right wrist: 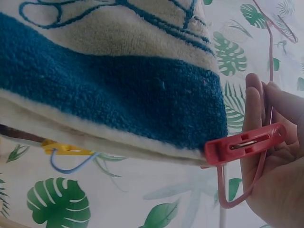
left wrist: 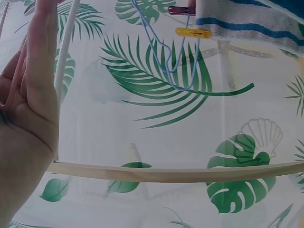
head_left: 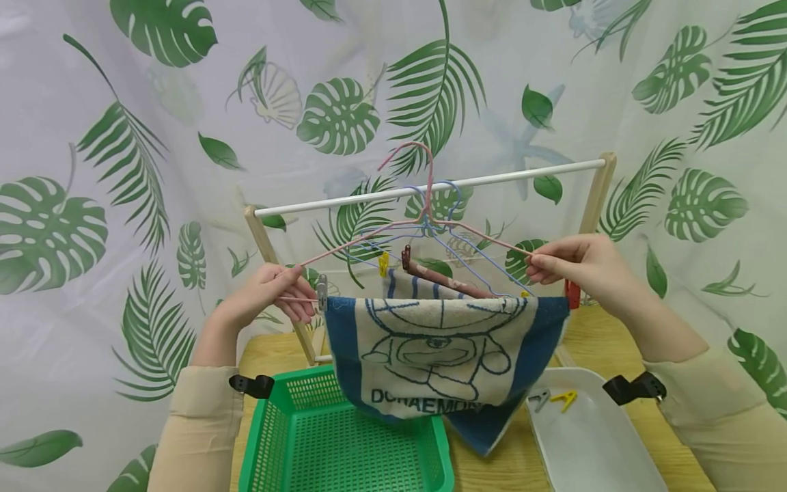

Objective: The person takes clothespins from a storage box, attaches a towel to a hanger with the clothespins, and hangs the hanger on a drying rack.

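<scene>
Both hands hold a pink wire clothes hanger (head_left: pixel 429 181) by its ends. My left hand (head_left: pixel 266 295) grips the left end, where the wire passes across the fingers. On the right sloping arm, my right hand (head_left: pixel 584 268) pinches the wire between thumb and fingers. A blue and cream towel (head_left: pixel 439 362) with a cartoon figure drapes over the bottom bar. A grey clothespin (head_left: pixel 322 292) clips its left corner and a red clothespin (right wrist: pixel 244 145) its right corner, close to the right hand.
Behind, blue hangers (head_left: pixel 461 249) hang from a white rod (head_left: pixel 529 173) with a striped cloth (head_left: pixel 406 285), yellow clothespin (head_left: pixel 384 264) and brown clothespin (head_left: pixel 406 257). Below are a green basket (head_left: pixel 261 417) and a white tray (head_left: pixel 590 437) holding a grey and a yellow clothespin.
</scene>
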`<act>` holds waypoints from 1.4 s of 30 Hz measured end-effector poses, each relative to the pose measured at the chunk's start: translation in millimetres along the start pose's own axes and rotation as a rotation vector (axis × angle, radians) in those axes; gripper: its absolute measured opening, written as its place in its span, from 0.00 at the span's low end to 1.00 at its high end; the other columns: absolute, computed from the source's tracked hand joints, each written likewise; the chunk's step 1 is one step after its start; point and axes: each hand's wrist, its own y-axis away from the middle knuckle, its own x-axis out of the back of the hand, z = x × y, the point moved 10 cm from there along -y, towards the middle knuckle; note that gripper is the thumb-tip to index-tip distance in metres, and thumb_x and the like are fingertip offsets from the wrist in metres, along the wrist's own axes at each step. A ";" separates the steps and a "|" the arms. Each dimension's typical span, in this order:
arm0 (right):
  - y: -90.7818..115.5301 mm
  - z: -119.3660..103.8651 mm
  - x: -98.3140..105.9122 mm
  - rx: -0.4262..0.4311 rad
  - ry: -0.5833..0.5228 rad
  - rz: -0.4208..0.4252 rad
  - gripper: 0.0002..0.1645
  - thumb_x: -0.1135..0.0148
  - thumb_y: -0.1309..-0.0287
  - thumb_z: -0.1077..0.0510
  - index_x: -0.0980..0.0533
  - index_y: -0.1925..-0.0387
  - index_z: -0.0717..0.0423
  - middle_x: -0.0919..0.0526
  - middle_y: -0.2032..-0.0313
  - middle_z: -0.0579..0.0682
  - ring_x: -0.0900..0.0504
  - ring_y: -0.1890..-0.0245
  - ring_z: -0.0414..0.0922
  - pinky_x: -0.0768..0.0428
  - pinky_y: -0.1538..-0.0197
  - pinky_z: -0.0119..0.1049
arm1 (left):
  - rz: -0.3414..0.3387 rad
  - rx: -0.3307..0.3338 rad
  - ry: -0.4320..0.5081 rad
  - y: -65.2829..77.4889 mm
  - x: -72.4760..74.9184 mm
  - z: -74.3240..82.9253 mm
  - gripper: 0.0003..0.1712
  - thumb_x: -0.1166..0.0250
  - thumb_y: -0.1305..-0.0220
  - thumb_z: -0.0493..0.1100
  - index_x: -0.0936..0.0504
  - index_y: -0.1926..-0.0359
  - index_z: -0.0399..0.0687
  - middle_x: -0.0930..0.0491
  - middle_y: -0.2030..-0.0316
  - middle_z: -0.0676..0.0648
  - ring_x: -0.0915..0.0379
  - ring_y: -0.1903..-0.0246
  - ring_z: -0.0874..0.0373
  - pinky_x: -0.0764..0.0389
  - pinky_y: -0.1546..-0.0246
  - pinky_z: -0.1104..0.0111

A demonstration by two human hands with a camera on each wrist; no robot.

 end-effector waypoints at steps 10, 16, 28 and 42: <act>-13.3 -33.5 26.6 0.028 0.005 0.121 0.09 0.35 0.26 0.64 0.11 0.56 0.60 0.08 0.69 0.32 0.08 0.68 0.33 0.11 0.61 0.24 | 0.126 -0.139 0.119 -14.4 28.4 41.4 0.37 0.57 0.12 0.54 0.14 0.56 0.24 0.08 0.71 0.52 0.09 0.72 0.59 0.08 0.68 0.66; -22.1 -55.7 45.7 0.089 0.034 0.207 0.09 0.34 0.27 0.63 0.10 0.56 0.60 0.09 0.70 0.31 0.08 0.70 0.34 0.12 0.65 0.24 | 0.240 -0.172 0.103 -23.3 50.3 66.0 0.24 0.51 0.14 0.43 0.10 0.62 0.47 0.08 0.70 0.54 0.09 0.69 0.63 0.08 0.64 0.70; -30.4 -76.3 67.1 0.123 0.048 0.308 0.08 0.32 0.28 0.61 0.09 0.56 0.55 0.09 0.72 0.29 0.10 0.70 0.29 0.20 0.75 0.21 | 0.343 -0.098 -0.080 -45.9 69.7 76.2 0.24 0.49 0.13 0.45 0.19 0.40 0.26 0.09 0.54 0.49 0.13 0.56 0.71 0.12 0.47 0.76; -26.6 -33.9 44.0 0.035 0.173 0.289 0.17 0.34 0.25 0.55 0.13 0.50 0.66 0.14 0.74 0.18 0.13 0.70 0.24 0.19 0.76 0.23 | 0.519 0.026 -0.180 -54.2 64.5 31.6 0.18 0.41 0.18 0.41 0.16 0.38 0.33 0.14 0.44 0.30 0.16 0.56 0.74 0.13 0.44 0.71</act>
